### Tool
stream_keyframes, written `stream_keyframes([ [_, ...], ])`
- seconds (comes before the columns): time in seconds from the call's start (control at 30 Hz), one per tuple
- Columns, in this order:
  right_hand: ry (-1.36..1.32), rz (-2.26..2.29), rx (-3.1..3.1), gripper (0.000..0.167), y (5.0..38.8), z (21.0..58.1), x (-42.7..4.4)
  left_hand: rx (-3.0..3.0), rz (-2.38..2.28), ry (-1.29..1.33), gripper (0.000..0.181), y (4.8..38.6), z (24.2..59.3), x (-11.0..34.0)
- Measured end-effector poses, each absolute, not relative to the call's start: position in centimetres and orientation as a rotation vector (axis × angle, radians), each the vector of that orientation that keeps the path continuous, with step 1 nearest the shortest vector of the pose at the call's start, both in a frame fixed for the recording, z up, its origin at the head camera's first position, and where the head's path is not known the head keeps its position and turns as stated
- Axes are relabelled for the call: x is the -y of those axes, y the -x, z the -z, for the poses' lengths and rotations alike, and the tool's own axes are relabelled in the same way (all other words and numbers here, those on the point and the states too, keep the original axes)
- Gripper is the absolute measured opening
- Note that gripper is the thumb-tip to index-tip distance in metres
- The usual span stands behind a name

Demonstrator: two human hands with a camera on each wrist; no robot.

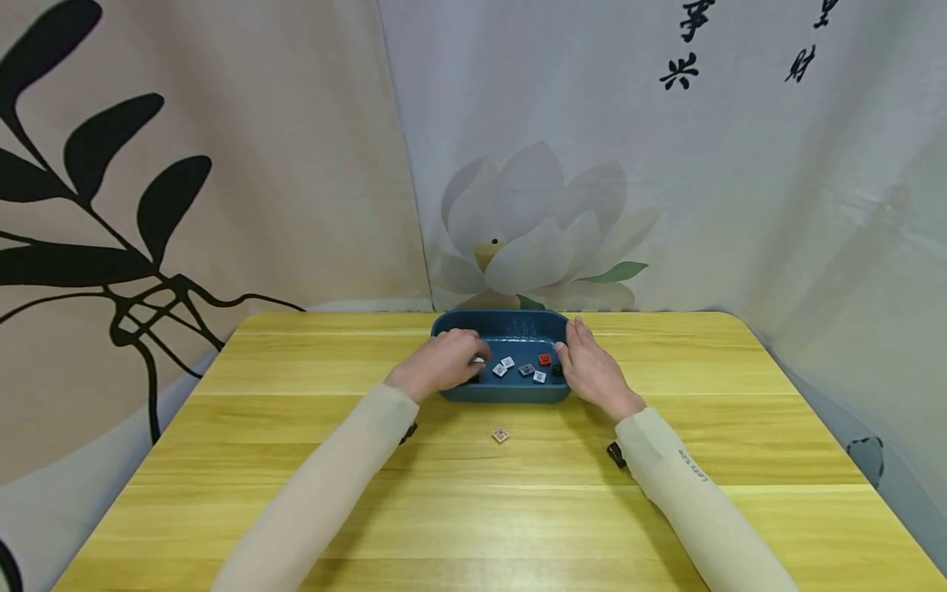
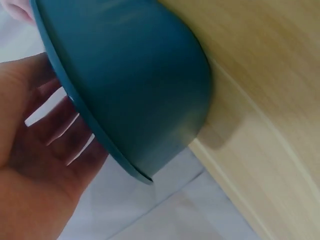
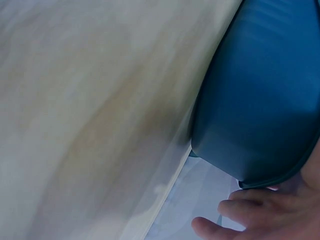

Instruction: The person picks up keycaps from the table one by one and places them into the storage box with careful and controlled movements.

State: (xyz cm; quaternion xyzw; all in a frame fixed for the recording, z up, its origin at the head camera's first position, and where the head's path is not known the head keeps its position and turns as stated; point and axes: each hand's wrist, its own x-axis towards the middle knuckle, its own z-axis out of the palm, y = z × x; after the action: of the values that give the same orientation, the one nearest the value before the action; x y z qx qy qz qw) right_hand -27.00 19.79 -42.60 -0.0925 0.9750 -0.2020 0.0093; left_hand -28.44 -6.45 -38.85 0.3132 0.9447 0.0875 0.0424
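Observation:
A dark blue-green tray (image 1: 506, 394) with raised walls stands at the table's back edge. Inside lie several small square pieces: white ones (image 1: 540, 377), a grey one (image 1: 526, 370) and a red one (image 1: 544, 359). My left hand (image 1: 444, 362) reaches over the tray's left end, its curled thumb and fingers pinching a small white square piece (image 1: 479, 359). In the left wrist view the fingertips are hidden behind the rim (image 2: 75, 100). My right hand (image 1: 594, 372) rests against the tray's right end, fingers mostly straight along its rim (image 3: 280, 181).
One pale square piece (image 1: 500, 434) with dark marks lies on the wooden table (image 1: 488, 510) in front of the tray. Behind the table hangs a printed curtain (image 1: 333, 164) with plant and flower pictures.

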Motion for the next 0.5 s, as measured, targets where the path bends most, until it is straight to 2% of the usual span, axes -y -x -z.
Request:
stream_keyframes([
  [0.5, 0.263, 0.637, -3.04, 0.064, 27.1, 42.5, -19.7, -3.096, -0.229, -1.344, 0.042, 23.1, 38.4, 6.4],
])
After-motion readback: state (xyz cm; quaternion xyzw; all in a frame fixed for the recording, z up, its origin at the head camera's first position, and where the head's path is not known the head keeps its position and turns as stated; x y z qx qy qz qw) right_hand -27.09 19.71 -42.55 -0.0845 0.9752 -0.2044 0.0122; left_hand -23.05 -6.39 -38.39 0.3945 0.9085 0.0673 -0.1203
